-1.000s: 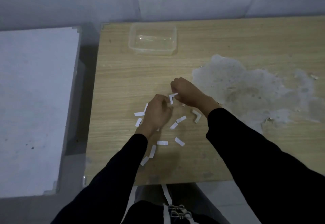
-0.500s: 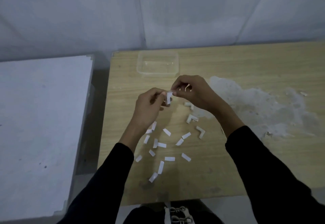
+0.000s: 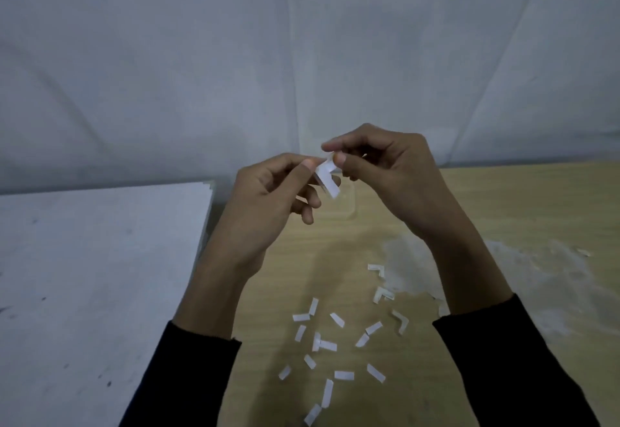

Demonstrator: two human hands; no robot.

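Paper strip (image 3: 327,176), white and bent at an angle, is held up between both hands, well above the wooden table (image 3: 503,208). Compared with half a second ago, both hands have risen and come nearer the camera. They now show against the grey wall (image 3: 302,57) rather than over the tabletop. The piece looked short and straight between the fingertips then, but now shows a fold, with one leg hanging down.

The left hand (image 3: 268,198) pinches the upper end from the left, thumb and forefinger closed on the paper, and its other fingers curl loosely beneath. The right hand (image 3: 392,171) pinches the same end from the right, thumb and forefinger pressed together on it, with the rest curled in. The free leg hangs just below the right thumb, beside the left hand's middle fingers.

Loose strips (image 3: 335,346) lie scattered on the table below the wrists, as before. A clear container (image 3: 349,207) is now mostly hidden behind the hands.
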